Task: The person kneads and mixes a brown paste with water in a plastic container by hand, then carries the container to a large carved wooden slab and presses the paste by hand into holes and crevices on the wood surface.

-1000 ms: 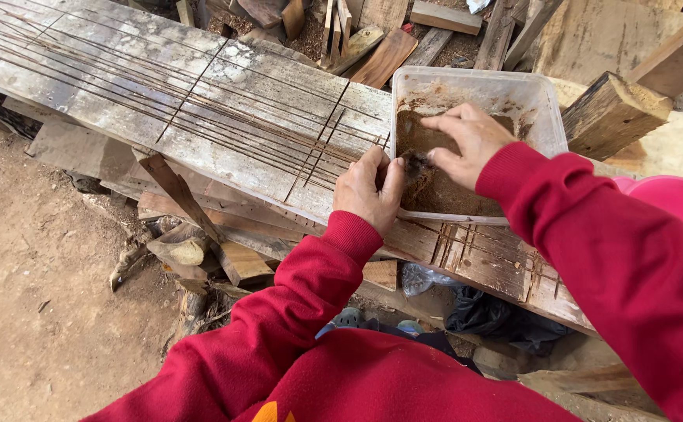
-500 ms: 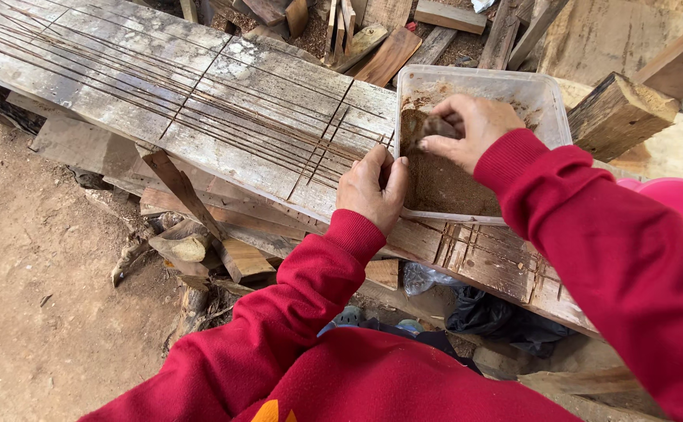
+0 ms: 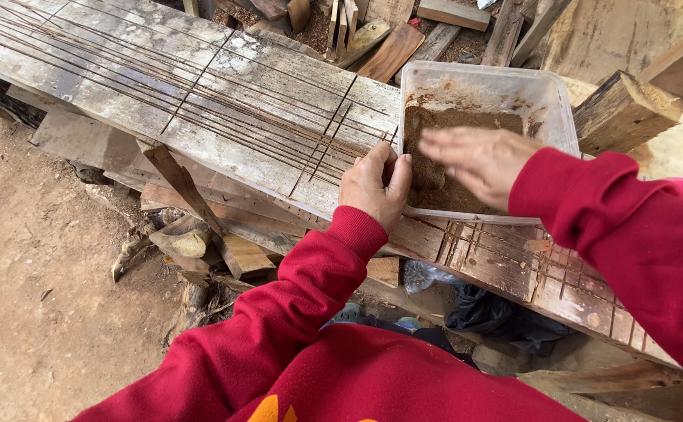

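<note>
weathered planks strung with thin rods serve as my bench, where the clear plastic tub of brown sawdust overhangs the near edge. my left hand pinches its rim; my right hand, fingers apart and holding nothing, hovers blurred over the fill. i judge a hard sweep could tip it off.

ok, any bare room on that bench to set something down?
Free: the weathered plank left of the left hand, bare except thin rods. Crowded: the plastic tub holds brown powder and the right hand; wood scraps pile behind.

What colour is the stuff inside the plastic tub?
Brown, like damp soil or sawdust, seen in the head view.
</note>
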Motion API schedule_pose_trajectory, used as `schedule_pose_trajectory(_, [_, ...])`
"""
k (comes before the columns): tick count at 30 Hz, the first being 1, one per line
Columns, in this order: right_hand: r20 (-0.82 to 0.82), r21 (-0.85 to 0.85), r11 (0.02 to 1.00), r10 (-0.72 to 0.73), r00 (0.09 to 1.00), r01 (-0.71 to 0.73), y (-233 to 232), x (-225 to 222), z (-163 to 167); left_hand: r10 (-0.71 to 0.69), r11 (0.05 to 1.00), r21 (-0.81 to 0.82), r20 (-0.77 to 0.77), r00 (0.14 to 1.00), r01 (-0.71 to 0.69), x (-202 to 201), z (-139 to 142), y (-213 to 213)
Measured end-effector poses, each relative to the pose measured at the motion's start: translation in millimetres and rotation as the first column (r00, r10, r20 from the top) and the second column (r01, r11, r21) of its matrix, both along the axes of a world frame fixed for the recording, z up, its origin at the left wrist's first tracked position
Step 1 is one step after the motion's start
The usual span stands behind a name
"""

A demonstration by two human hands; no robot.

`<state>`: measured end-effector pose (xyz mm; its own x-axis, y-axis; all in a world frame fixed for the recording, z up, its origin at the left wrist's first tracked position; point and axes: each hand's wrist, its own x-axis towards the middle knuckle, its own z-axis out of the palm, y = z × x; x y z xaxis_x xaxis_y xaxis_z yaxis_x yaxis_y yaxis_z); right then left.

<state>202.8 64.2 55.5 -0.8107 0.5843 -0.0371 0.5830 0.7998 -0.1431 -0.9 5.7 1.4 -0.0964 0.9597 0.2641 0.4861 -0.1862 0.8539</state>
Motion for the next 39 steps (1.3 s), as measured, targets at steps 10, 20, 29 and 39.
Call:
schedule_pose_trajectory(10, [0.359,-0.077,0.992,-0.066,0.931,0.101,0.2,-0.9,4.7,0.017,0.999,0.042,-0.011,1.000,-0.017,0.3,-1.2,0.9])
schedule_pose_trajectory(20, [0.371,-0.110,0.993,0.011,0.929,0.032,1.3,4.1,1.3,-0.001,1.000,0.014,-0.009,1.000,0.001,0.1,-2.2,3.2])
schedule_pose_trajectory(29, [0.405,-0.061,0.996,-0.036,0.914,0.066,3.2,7.2,-4.9,-0.017,0.999,-0.038,-0.028,0.999,0.016,-1.9,1.9,4.1])
schedule_pose_trajectory(39, [0.376,-0.169,0.982,-0.015,0.926,0.085,0.1,-9.9,-16.6,-0.003,0.999,0.041,-0.054,0.999,0.005,-1.0,-2.4,4.4])
